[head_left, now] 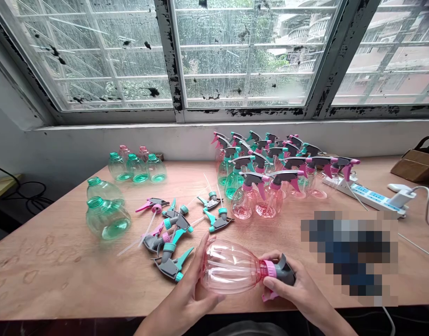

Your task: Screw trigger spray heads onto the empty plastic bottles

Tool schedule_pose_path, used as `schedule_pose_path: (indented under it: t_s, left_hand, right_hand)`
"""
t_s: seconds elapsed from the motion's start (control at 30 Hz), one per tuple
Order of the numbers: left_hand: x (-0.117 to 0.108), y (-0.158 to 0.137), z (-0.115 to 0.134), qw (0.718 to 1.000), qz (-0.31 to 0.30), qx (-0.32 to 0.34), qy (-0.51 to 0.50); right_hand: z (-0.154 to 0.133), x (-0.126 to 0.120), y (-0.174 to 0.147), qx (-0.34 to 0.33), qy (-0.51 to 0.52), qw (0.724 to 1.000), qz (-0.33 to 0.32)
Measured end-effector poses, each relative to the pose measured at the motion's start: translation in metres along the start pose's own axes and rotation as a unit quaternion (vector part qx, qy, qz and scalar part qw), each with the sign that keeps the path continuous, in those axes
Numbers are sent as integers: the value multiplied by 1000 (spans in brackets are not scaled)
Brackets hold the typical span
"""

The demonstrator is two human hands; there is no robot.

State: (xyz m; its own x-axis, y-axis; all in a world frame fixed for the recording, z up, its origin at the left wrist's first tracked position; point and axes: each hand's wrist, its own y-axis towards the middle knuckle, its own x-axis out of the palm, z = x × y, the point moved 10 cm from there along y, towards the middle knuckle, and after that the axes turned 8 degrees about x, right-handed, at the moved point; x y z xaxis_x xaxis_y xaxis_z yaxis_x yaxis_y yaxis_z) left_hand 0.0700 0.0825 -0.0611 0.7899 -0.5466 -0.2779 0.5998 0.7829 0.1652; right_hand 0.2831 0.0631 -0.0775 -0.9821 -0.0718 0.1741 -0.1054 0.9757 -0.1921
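Note:
A clear pink spray bottle (231,267) lies sideways between my two hands, low over the front of the table. My left hand (191,289) wraps round its broad base. At the neck, my right hand (293,284) grips the pink collar and grey body of the trigger sprayer (286,270), which sits on the bottle's mouth. Its pink trigger points down below the fingers. Just left of my left hand lies a pile of loose trigger sprayers (170,259), grey with teal or pink triggers and thin dip tubes.
Several assembled spray bottles (244,203) stand in a group behind my hands. Open green bottles (107,219) and a few pink ones stand at the left. A power strip (375,198), a brown box (417,161) and a pixelated patch (354,252) are at the right.

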Motion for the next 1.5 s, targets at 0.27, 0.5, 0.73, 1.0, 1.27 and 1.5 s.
schedule_pose_path:
  t_s: [0.27,0.5,0.73,1.0,1.27,1.5]
  left_hand:
    - [2,0,-3,998,2,-27,-49]
    - [0,1,0,1000,-1,-7,4]
    - [3,-2,-1,997,8,-32,-75]
    - [2,0,-2,1000,-4,-2,-22]
    - [5,3,3,996,-3,9,-87]
    - [3,0,-5,999,1,-21,-51]
  right_hand:
    - [1,1,-1,-4,-14,1000,-7]
    - [3,-4,1,-2,-21,1000,8]
    - [3,-4,0,-1,-7,1000,14]
    - [6,-5,3,2,-3,1000,12]
    - [5,-4,2,3,-7,1000,10]
    - [7,-4,3,11,-8,1000,4]
